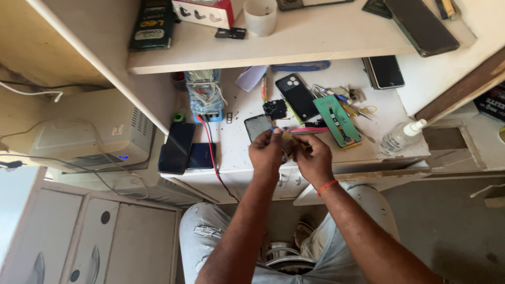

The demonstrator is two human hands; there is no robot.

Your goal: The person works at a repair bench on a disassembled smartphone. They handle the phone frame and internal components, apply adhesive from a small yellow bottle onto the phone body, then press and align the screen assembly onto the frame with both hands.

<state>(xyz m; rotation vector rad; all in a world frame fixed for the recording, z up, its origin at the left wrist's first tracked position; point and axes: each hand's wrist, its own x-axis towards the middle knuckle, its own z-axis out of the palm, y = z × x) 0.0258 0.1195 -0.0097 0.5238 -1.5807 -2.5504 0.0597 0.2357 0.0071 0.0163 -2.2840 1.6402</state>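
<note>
Held part: small yellowish-tan piece (pixel 287 140), pinched between both hands just above the near edge of the bench; mostly hidden by fingers, exact kind cannot be told.
Left hand (pixel 266 150): fingers curled shut on the left side of the small piece, back of hand facing the camera.
Right hand (pixel 312 158): fingertips closed on the right side of the same piece; orange thread band (pixel 327 185) on the wrist.
Hand spacing: the 2 hands touch or nearly touch at the fingertips.
Just beyond fingers: grey phone frame (pixel 257 126) lying flat, touching or just beside the left fingertips; pink-handled tool (pixel 310 128) lying crosswise behind the hands.
Further back: black camera module piece (pixel 275 109); black phone back (pixel 298 96) with lens cluster, lying tilted; green phone panel (pixel 337 120) to its right; loose metal tweezers and tools (pixel 344 97).
Bench left: 1 dark phone (pixel 177 148) overhanging the front edge, blue flat piece (pixel 201 155) beside it, red wire (pixel 212 152) running down from a taped blue block (pixel 204 94).
Bench right: clear spray bottle (pixel 401 137) lying on its side; black phone (pixel 385 71) face up.
Surface: white workbench (pixel 236 158), scuffed, with a white shelf (pixel 315 39) above it carrying a white cup (pixel 260 16), boxes and 1 dark phone.
Room: beige machine (pixel 84 134) at left with a small blue light; grey floor at right.
Arm pose: both forearms reach up from the lap, converging at the bench edge; knees in light torn jeans below.
</note>
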